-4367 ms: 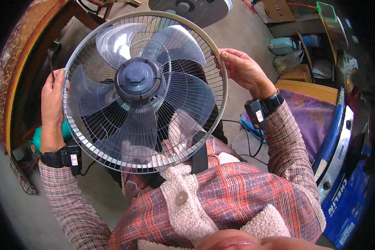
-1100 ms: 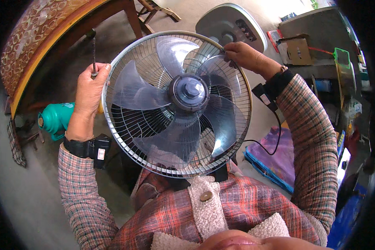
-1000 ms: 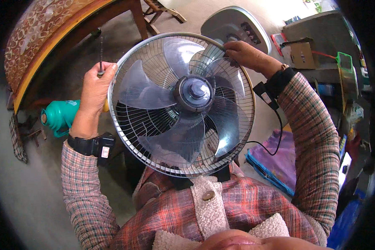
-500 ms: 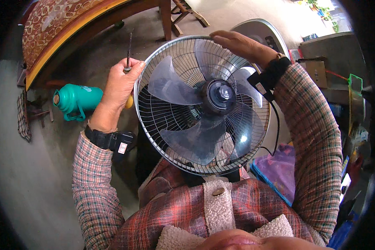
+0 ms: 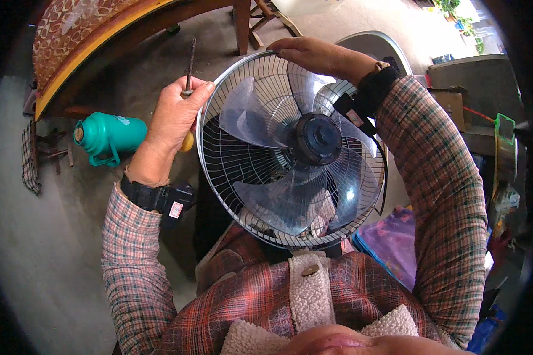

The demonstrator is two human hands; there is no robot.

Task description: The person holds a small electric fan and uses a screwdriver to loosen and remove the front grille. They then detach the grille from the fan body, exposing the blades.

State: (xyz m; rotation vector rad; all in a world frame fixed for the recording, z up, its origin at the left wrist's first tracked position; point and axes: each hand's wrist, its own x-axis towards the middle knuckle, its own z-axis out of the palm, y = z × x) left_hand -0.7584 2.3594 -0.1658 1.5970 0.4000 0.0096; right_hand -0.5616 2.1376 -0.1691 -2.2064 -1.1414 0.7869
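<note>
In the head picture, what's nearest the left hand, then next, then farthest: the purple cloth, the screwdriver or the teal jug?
1. Screwdriver: held in the left hand.
2. Teal jug: to the hand's left.
3. Purple cloth: over on the right.

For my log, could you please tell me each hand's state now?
Left hand: closed around a screwdriver-like tool.
Right hand: at the fan guard; grip unclear.

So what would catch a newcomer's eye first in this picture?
Probably the big caged fan in the middle, its translucent blades showing, with the right hand at its upper rim. At its left edge, the left hand holds a slim dark-shafted tool. Further left, a bright green flask stands out.
</note>
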